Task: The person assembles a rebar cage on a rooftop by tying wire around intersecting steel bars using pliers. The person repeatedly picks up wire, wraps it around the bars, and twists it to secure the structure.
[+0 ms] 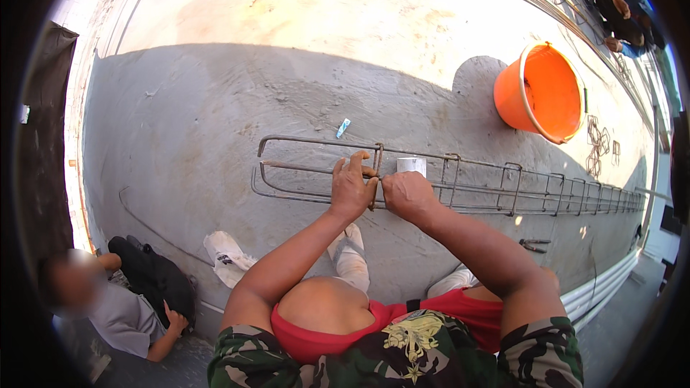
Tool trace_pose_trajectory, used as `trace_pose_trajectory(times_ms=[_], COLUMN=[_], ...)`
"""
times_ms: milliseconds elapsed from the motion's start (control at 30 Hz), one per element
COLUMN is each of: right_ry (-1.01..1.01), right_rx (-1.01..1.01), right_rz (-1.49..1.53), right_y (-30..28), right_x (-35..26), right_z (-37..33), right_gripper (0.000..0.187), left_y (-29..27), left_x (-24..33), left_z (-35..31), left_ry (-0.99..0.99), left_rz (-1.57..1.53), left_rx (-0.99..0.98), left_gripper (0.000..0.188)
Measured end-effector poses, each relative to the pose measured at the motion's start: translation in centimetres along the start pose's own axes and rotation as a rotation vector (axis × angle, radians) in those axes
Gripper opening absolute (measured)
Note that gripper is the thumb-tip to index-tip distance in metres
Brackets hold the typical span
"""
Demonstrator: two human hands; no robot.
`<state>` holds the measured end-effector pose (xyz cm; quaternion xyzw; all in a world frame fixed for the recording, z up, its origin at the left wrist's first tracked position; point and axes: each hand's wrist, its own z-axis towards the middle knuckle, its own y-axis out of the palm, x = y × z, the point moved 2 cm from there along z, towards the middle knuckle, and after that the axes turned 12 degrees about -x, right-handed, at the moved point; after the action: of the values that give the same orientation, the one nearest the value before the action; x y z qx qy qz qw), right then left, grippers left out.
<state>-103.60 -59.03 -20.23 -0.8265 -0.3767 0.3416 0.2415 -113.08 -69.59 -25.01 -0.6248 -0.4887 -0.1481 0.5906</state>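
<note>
A long rebar cage (467, 185) lies on the grey floor, its bent bar ends at the left and square stirrups (514, 188) spaced along it. My left hand (350, 188) is at the bars near the left end, thumb and fingers closing on the stirrup (379, 151) there, the other fingers partly raised. Right beside it, my right hand (408, 194) makes a fist against the same stirrup. Whatever it grips is hidden by the fingers. Just beyond this fist stands a white cylindrical container (412, 164), partly covered.
An orange bucket (528, 93) stands beyond the cage, with loose wire stirrups (595, 147) beside it. Pliers (534, 246) lie at the right, near white pipes (600, 291). A cap (228, 257) and a seated person (129, 309) are at the left; another person (622, 7) works far right.
</note>
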Motion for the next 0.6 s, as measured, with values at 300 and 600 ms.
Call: trace_pose_trajectory(times_ms=[300, 600], right_ry=[0.141, 0.169], right_rx=[-0.082, -0.511], right_rz=[1.300, 0.605], right_y=[0.5, -6.8], right_x=[1.3, 21.1], right_z=[2.7, -18.4], right_gripper=[0.030, 0.038], left_y=[-0.2, -0.2], left_x=[-1.0, 0.6], left_z=[0.5, 0.3], left_ry=[0.105, -0.028], left_rz=[0.099, -0.101], left_rx=[0.024, -0.149], left_gripper=[0.030, 0.016])
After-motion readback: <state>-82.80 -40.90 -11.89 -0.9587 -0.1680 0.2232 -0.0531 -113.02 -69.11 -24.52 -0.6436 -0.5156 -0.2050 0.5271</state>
